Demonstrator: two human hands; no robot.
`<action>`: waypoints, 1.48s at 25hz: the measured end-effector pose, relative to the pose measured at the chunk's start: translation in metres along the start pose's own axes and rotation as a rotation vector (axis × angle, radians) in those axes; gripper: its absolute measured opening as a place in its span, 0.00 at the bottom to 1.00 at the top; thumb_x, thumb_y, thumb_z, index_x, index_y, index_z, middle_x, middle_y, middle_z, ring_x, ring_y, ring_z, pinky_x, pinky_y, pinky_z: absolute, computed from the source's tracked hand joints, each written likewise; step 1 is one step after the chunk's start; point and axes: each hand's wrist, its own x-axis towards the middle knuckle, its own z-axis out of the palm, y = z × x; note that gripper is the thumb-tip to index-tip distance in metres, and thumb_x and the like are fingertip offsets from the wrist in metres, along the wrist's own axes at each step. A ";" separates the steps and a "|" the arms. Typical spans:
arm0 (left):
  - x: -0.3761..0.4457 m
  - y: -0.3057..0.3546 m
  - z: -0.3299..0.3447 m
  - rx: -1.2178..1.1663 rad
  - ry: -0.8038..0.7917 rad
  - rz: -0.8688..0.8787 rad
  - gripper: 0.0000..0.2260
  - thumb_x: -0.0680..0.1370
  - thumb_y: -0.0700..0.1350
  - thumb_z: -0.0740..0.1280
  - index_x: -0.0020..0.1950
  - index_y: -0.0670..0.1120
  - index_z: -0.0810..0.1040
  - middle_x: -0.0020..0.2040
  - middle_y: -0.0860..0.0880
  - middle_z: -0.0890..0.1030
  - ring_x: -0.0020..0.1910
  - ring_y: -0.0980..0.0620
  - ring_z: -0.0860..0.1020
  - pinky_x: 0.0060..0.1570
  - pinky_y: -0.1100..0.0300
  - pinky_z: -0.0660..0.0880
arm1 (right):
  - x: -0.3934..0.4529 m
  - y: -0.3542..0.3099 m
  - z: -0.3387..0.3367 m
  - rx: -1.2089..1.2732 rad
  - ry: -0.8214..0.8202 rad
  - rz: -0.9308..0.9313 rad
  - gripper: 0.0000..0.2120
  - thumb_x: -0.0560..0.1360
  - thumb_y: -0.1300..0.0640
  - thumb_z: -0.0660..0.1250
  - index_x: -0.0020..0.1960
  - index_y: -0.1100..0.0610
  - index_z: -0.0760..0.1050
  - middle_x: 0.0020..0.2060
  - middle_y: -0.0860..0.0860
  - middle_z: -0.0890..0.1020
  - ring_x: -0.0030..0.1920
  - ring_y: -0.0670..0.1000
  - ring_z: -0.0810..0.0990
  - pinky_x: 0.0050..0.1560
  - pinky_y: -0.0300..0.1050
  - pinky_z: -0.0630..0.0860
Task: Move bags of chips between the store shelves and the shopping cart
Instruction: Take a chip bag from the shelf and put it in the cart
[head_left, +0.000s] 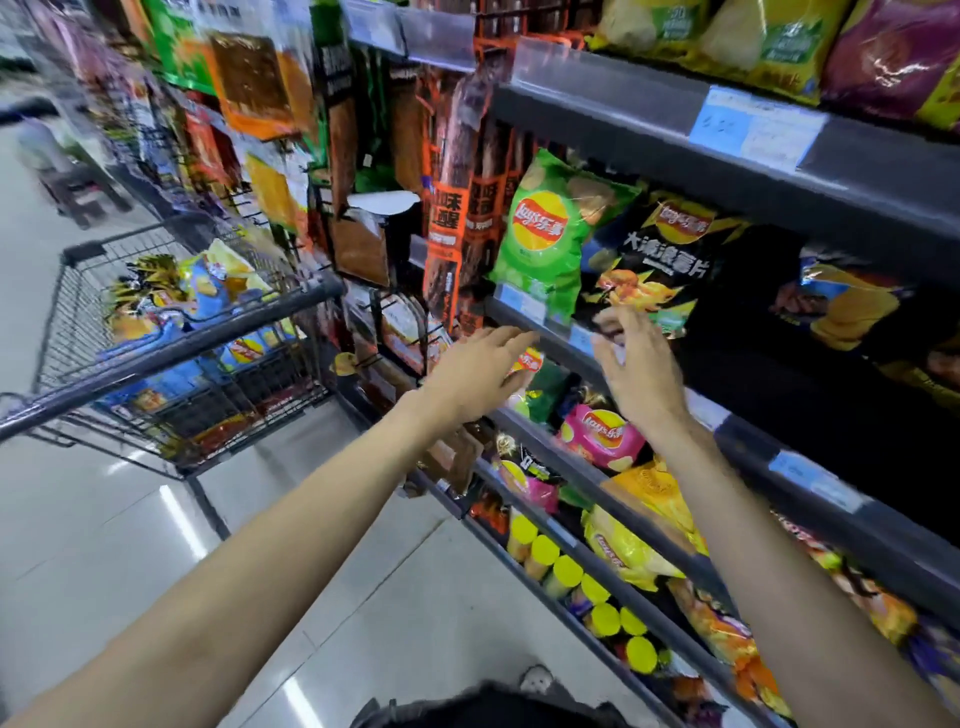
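Several bags of chips (208, 291) already lie heaped in the shopping cart (171, 348) at the left, its handle bar angled toward the shelving. Because the cart stands close against the hanging snack packs (249, 88), a careless swing of an arm back toward it could, I judge, knock those packs off their pegs.

Moving right, the left hand (475, 376) reaches forward with fingers stretched flat and holds nothing; it hovers in front of the shelf edge (524, 312), just below the green bag (545, 234). That green bag stands upright at the shelf front, leaning against the black bag (660, 249) beside it. The right hand (636, 369) is raised next to it, fingers spread loosely and also empty, its fingertips near the lower edge of the black bag; whether they touch it I cannot tell, since the hand is blurred.

The likeliest trouble, in my view, is that pulling one bag drags its neighbour along, as the two lean together and the slick film slides easily. Either could tip over the shelf lip and drop onto the pink bag (605, 436) and yellow bags (623, 551) on the lower shelves, or to the floor (363, 571). A grip taken too hard could also crush the chips inside.
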 end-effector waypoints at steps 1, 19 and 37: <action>-0.023 -0.014 -0.002 0.011 0.001 -0.015 0.23 0.83 0.52 0.60 0.76 0.47 0.65 0.69 0.44 0.72 0.65 0.40 0.72 0.56 0.44 0.76 | -0.007 -0.019 0.015 -0.041 -0.088 -0.026 0.08 0.81 0.52 0.61 0.58 0.51 0.72 0.55 0.50 0.77 0.56 0.54 0.76 0.49 0.51 0.74; -0.500 -0.201 -0.043 0.045 0.170 -1.024 0.15 0.81 0.49 0.62 0.67 0.52 0.74 0.60 0.51 0.79 0.57 0.46 0.78 0.51 0.50 0.77 | -0.138 -0.438 0.290 -0.060 -0.743 -0.949 0.13 0.80 0.52 0.60 0.63 0.54 0.70 0.56 0.52 0.77 0.57 0.57 0.75 0.46 0.50 0.71; -0.675 -0.505 -0.124 0.181 0.052 -1.358 0.13 0.80 0.49 0.62 0.64 0.51 0.75 0.55 0.50 0.80 0.53 0.46 0.79 0.41 0.55 0.73 | -0.084 -0.766 0.546 -0.106 -0.844 -1.373 0.14 0.81 0.52 0.58 0.65 0.54 0.68 0.56 0.53 0.77 0.55 0.58 0.77 0.46 0.50 0.73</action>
